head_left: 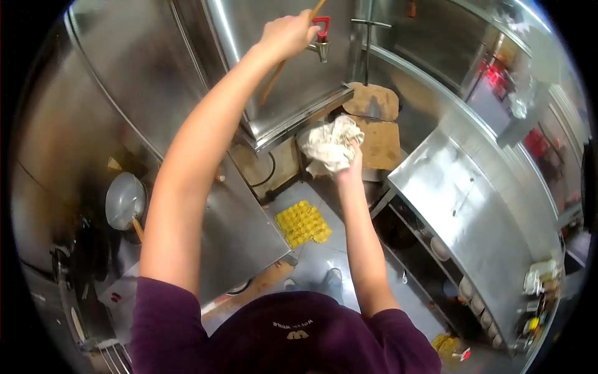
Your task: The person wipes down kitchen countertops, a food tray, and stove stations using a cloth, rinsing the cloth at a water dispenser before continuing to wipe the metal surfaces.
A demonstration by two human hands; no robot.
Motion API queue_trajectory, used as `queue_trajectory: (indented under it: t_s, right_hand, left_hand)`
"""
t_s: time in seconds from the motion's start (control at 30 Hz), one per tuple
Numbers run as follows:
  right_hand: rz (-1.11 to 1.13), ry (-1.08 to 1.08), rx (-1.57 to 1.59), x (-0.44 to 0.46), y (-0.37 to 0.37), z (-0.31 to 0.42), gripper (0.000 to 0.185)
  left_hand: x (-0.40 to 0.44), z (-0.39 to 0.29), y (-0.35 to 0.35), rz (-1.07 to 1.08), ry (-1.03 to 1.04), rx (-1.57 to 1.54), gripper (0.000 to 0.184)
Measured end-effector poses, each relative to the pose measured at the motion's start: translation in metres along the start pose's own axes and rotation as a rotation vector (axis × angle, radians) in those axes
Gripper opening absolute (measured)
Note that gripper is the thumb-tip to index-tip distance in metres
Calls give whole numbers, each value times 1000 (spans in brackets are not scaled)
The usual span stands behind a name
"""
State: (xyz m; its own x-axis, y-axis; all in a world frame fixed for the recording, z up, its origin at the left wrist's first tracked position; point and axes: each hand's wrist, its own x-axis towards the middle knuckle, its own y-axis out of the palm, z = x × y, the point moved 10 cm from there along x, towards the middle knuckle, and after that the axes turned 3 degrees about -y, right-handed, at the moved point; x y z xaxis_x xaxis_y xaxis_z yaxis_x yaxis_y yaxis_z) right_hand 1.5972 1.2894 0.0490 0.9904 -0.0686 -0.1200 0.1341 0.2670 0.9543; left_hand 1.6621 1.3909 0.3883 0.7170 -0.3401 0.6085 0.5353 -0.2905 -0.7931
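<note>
My left hand [288,36] is raised at the top, closed around a thin wooden stick [273,82] that slants down to the left. Just right of that hand, a metal tap [322,48] with a red handle sticks out from a tall steel unit [293,93]. My right hand [352,163] grips a crumpled whitish cloth [330,144], held in front of brown cardboard pieces [380,140]. The cloth hides part of my right fingers.
A steel counter [240,230] lies left, with a pan [126,201] beyond it. Yellow egg trays [303,223] lie on the floor ahead of my feet. On the right, a steel worktop [461,187] stands over shelves with bowls [440,248].
</note>
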Motion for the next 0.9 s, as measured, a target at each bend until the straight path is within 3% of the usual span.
queue_trajectory:
  t_s: [0.07, 0.17, 0.37, 0.63, 0.67, 0.9]
  right_hand:
    - [36, 58, 15, 33, 24, -4, 41]
    - [131, 83, 53, 84, 51, -3, 38]
    - [127, 152, -1, 133, 72, -10, 40]
    - [129, 268, 68, 137, 96, -15, 33]
    - [159, 261, 34, 139, 97, -16, 40]
    - [150, 242, 0, 145, 95, -16, 38]
  left_hand:
    - [26, -2, 17, 119, -70, -5, 36]
    - [54, -3, 43, 98, -27, 69, 34]
    - [46, -9, 39, -21, -132, 170, 28]
    - [43, -13, 39, -85, -164, 199, 26]
    - [42, -14, 38, -84, -164, 201, 25]
    - [35, -17, 35, -138, -165, 191, 23]
